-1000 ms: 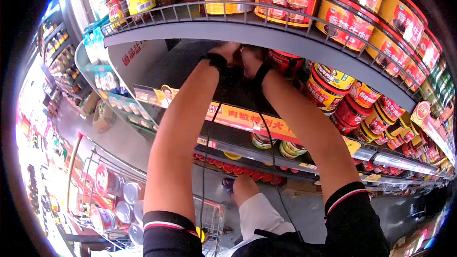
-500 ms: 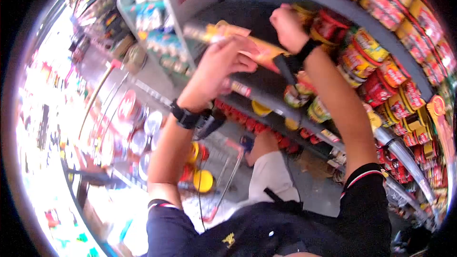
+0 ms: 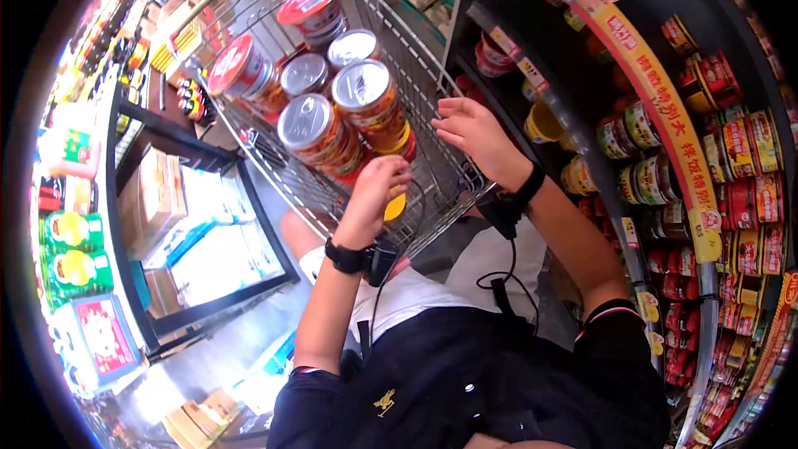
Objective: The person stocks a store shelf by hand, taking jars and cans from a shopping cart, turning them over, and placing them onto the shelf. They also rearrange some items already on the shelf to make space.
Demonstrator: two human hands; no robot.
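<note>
My left hand is over the near side of the shopping cart, its fingers loosely bent and apart with nothing visible in them. It is nearest to the clear-lidded jars, which hold orange-red contents and stand together in the cart. My right hand is above the cart's right rim, fingers stretched out and holding nothing. Another tall jar stands between the hands and the far side of the cart. Red-lidded tubs sit farther back in the cart. Below my left hand, a yellow round lid shows.
The wire shopping cart is directly in front of me. Shelves with packaged jars and tubs line my right, behind a curved price rail. At left, a dark-framed display holds cardboard boxes.
My view has turned from the shelf to the cart. The long yellow-orange strip by my hands at the shelf is no longer at them; both hands are now over the cart.
</note>
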